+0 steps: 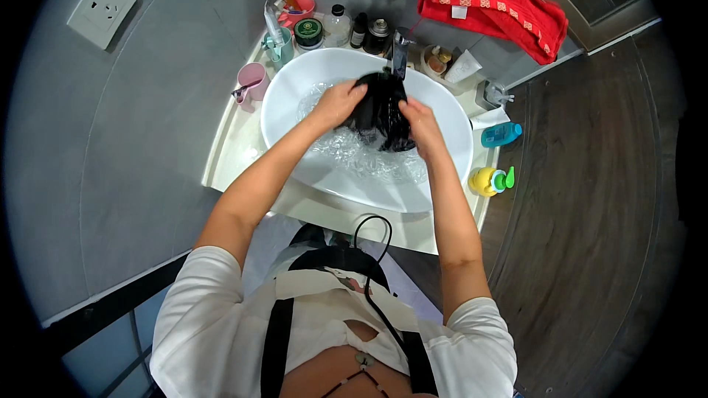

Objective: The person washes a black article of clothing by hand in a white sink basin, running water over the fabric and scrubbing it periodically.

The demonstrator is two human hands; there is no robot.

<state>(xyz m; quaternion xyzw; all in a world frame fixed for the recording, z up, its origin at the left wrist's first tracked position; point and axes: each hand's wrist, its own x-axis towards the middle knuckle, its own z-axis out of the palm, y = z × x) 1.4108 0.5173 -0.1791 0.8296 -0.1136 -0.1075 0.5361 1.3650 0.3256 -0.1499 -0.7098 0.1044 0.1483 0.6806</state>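
A wet black cloth or garment (385, 107) is stretched between my two hands under the faucet (400, 53); its exact kind does not show. My left hand (341, 103) grips its left edge, thumb on top. On the other side my right hand (422, 124) pinches the right edge. Below the cloth, the white oval basin (284, 114) holds rippling, bubbly water (361, 156). The lower part of the cloth hangs just over or into this water; which of the two I cannot tell.
Behind the basin stand a green-lidded jar (308, 32), small bottles and cups. A pink mug (253, 81) is at the left. At the right are a blue bottle (501, 135) and a yellow pump bottle (487, 181). A red towel (490, 7) hangs above the counter (234, 144).
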